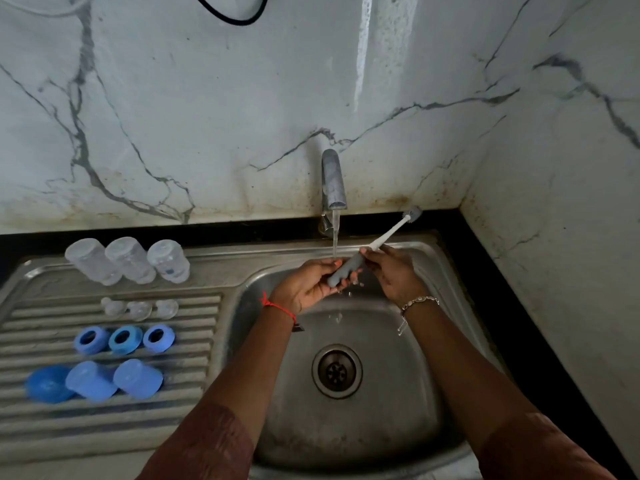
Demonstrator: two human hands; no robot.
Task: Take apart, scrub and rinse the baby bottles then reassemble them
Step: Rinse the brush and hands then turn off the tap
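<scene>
Over the sink basin (398, 427) I hold a bottle brush (391, 233) under the running tap (333, 181). My left hand (308, 285) grips its grey handle; my right hand (388, 268) pinches the white stem, the small brush head pointing up right. On the ribbed drainboard (194, 382) at the left stand three clear bottles (128, 259) upside down, then three clear teats (140, 309), three blue screw rings (124, 338) and three blue caps (93, 381) in rows.
A marble-patterned wall rises behind and to the right of the sink. A black counter edge (485, 271) borders the sink at the right. The drain (336, 370) sits in the basin's middle. A black cable hangs at the top.
</scene>
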